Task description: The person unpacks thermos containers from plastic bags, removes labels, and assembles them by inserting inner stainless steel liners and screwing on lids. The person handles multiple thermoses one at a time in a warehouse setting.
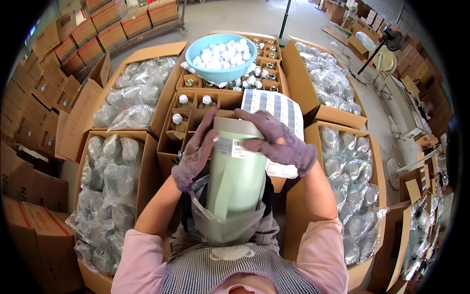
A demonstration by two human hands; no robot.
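A light green jug (pixel 235 181) with a long handle lies tilted in front of my body, its flat grey base (pixel 238 126) turned away from me. Its near end sits in a clear plastic bag (pixel 229 223). My gloved left hand (pixel 197 154) holds the jug's left side near the base and the bag's gathered edge. Gloved too, my right hand (pixel 281 142) grips the right side, with its thumb against a white label (pixel 241 149) near the base. Just beyond the right hand is a sheet of printed labels (pixel 274 105).
A divided carton (pixel 164 108) with several white-capped bottles stands ahead. Beyond it, a blue basin (pixel 221 73) holds many white caps. Cartons of plastic-wrapped items flank me, such as the left carton (pixel 142 166) and right carton (pixel 377 181). Stacked boxes (pixel 44 88) line the far left.
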